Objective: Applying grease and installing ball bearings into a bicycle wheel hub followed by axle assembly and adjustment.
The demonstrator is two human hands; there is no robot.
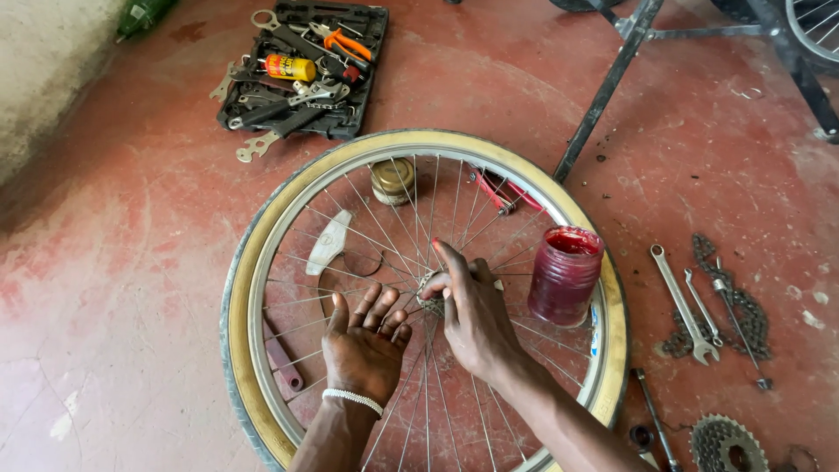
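1. Bicycle wheel (pixel 262 253), with its cream-walled tyre, lies flat on the red floor (pixel 131 262) directly below the person, hub (pixel 431 293) at its middle.
2. The right hand (pixel 472 315) has its fingers curled down onto the hub, forefinger raised with a red smear on its tip; whether they pinch a small part there is hard to tell, as the hand covers it.
3. The left hand (pixel 363 345) lies palm up and loosely spread just beside the hub, holding nothing, resting on the spokes (pixel 384 240).
4. Handling, as I judge it: the hub is hard steel and probably greasy, so slippery; pinch it at the axle. The spokes are thin, springy and bend easily, so they are poor handholds. The rim and tyre are stiff and fairly light: lift there with both hands.
5. Just right of the hub, inside the rim, stands a jar of red grease (pixel 565 275); a small tin (pixel 392 180) sits at the far side.
6. Further out: spanners (pixel 683 304) and a chain (pixel 743 306) to the right, a sprocket cluster (pixel 727 446) near the bottom, a black tool tray (pixel 306 70) at the top left.
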